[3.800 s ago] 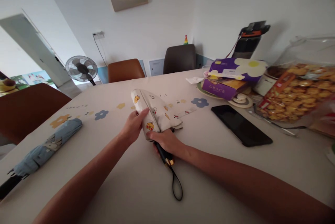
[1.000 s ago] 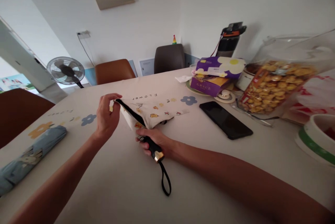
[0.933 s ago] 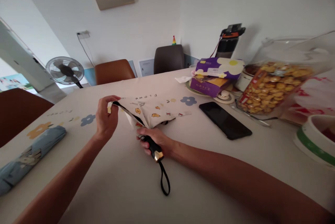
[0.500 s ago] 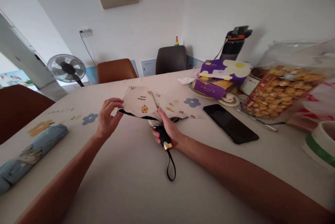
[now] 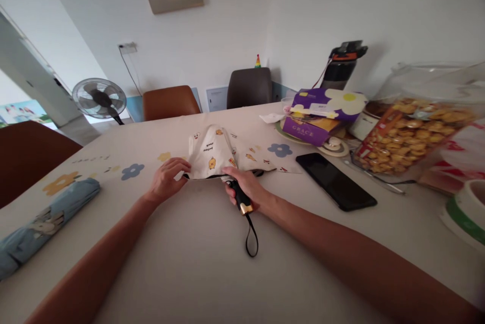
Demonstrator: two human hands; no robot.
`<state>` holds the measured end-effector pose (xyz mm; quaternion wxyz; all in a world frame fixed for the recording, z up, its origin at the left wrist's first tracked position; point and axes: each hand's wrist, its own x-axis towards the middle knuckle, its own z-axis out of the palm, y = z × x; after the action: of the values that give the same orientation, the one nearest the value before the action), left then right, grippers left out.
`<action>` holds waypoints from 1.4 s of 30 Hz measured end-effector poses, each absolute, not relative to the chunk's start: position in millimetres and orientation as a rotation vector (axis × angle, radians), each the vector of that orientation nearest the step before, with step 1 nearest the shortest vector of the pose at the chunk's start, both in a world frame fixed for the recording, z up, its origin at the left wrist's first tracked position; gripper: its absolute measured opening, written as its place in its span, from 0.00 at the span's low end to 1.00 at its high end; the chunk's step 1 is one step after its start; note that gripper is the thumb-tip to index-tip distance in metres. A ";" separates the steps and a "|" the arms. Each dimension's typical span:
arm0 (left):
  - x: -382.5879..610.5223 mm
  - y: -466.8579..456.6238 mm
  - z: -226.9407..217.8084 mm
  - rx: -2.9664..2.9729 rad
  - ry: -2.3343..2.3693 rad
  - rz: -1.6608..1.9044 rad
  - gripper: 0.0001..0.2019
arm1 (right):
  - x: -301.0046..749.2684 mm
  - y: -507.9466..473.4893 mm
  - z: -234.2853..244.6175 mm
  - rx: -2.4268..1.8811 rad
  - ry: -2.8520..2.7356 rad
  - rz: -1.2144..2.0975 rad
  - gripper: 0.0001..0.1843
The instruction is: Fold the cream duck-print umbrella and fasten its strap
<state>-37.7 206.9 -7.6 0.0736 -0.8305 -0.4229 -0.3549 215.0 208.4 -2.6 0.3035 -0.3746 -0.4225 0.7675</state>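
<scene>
A cream folding umbrella [image 5: 212,149] printed with small yellow ducks lies loosely folded on the table, its dark-edged canopy spread to both sides. My right hand [image 5: 244,185] is closed round the base of its black handle [image 5: 241,196], with the thumb pressing on the fabric. A gold cap and a black wrist loop [image 5: 251,240] show at the handle's near end. My left hand [image 5: 170,176] pinches the canopy's left edge between thumb and fingers. Part of the handle is hidden by my right hand.
A rolled blue umbrella [image 5: 51,220] lies at the left. To the right are a black phone [image 5: 335,181], a purple box [image 5: 306,129], a clear tub of snacks [image 5: 417,132], a dark bottle [image 5: 341,66] and tape rolls [image 5: 468,210]. Chairs and a fan [image 5: 99,97] stand beyond the table.
My left hand has moved right and slightly nearer with the canopy edge. The fabric on the left now bulges up in a fold toward the handle. My right hand keeps its hold.
</scene>
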 end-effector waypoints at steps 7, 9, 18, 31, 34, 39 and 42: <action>-36.9 211.7 -9.8 -2.181 -1.832 -1.473 0.13 | 211.4 197.9 2.2 -1.120 -1.263 1.935 0.17; -28.5 212.7 -4.1 -1.940 -2.025 -1.774 0.11 | 210.3 193.9 2.3 -1.117 -1.337 1.906 0.16; -16.5 211.6 15.1 -1.575 -2.362 -2.861 0.15 | 209.3 182.3 4.6 -1.018 -1.542 1.942 0.14; -17.1 210.8 7.6 -1.291 -2.435 -2.649 0.10 | 208.8 186.2 3.9 -1.084 -1.435 1.964 0.24; -6.4 202.5 17.8 -1.326 -2.143 -2.249 0.12 | 207.3 185.3 5.3 -1.167 -1.388 1.919 0.23; 41.5 179.7 23.4 -1.896 -1.983 -1.975 0.07 | 203.6 183.2 3.2 -1.265 -1.392 1.817 0.22; 61.6 173.9 16.5 -1.955 -2.105 -1.980 0.13 | 202.0 181.1 2.9 -1.249 -1.404 1.776 0.19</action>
<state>61.6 173.9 16.5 -0.1728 -0.5518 -0.5943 -0.5590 202.0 181.1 2.9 0.2745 -0.4645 -0.5221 0.6605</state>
